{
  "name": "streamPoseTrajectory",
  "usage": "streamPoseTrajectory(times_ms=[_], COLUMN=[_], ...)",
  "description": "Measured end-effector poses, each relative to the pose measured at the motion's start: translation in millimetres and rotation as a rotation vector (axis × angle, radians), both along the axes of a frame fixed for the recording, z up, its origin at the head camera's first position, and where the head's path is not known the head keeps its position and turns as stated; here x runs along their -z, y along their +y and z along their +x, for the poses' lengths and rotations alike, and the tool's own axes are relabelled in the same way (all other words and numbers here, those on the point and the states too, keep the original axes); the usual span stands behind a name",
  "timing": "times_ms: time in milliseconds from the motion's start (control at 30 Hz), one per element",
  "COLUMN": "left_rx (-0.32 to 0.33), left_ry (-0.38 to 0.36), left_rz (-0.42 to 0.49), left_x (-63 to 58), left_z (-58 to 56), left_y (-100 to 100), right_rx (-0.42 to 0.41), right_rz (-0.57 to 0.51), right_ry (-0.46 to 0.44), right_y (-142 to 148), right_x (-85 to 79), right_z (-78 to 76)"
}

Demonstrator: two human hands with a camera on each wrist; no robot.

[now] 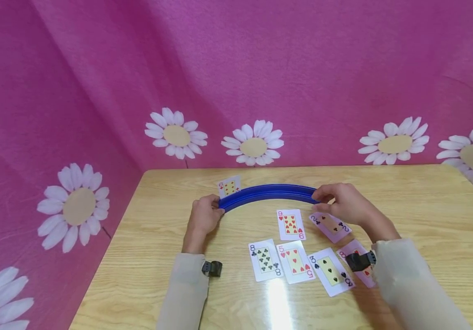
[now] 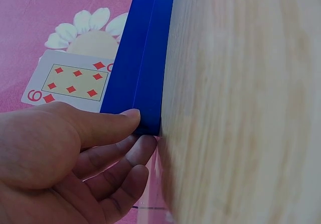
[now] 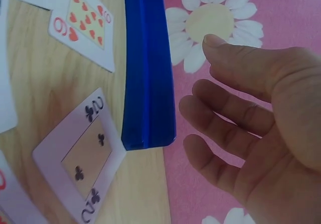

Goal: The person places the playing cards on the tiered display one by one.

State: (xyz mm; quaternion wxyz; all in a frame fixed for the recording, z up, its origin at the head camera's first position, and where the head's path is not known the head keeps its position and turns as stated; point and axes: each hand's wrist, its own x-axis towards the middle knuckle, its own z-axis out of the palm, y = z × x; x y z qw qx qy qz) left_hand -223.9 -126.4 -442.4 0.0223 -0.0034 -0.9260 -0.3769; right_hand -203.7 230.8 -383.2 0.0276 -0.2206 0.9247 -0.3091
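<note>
beige sleeve (image 1: pixel 184 284) leftmost, leading up the counter (image 1: pixel 129 275) to the left hand (image 1: pixel 204 215): thumb pressed on one face, fingers at the other side, pinching the left end of the blue card holder (image 1: pixel 268 192). six of diamonds (image 1: pixel 229 187) next, standing up at that same end, lower edge hidden by the holder, can't tell how deep it sits. holder lies between the two hands, long axis running left to right, middle bowed away from the person, both ends curving back nearer. left hand is the closer one, in contact. on the near side, flat on the counter: eight of clubs (image 1: pixel 265 260), nine of hearts (image 1: pixel 291 224), five of hearts (image 1: pixel 295 262), two of clubs (image 1: pixel 330 227) near the holder's right end, three of spades (image 1: pixel 330 271) below that. right hand (image 1: pixel 345 201) just beside the right end: thumb and fingers loosely parted, nothing gripped; right wrist view shows a gap, fingertip contact can't be told for sure. red eight (image 1: pixel 352 247) last, partly covered by the black wrist camera (image 1: pixel 360 262).
</note>
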Motion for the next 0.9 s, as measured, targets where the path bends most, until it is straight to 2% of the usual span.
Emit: streamPoseTrajectory(times_ms=[533, 767, 900], left_rx=[-0.001, -0.01, -0.011], left_ry=[0.018, 0.002, 0.004], left_rz=[0.001, 0.001, -0.001], left_x=[1.0, 1.5, 1.2], left_z=[1.1, 0.0, -0.7], left_y=[0, 0, 0], right_rx=[0.059, 0.065, 0.09], right_rz=[-0.024, 0.02, 0.015], right_ry=[-0.135, -0.128, -0.188], right_y=[8, 9, 9], right_x=[14.3, 18.1, 19.5], right_z=[20.8, 30.4, 36.2])
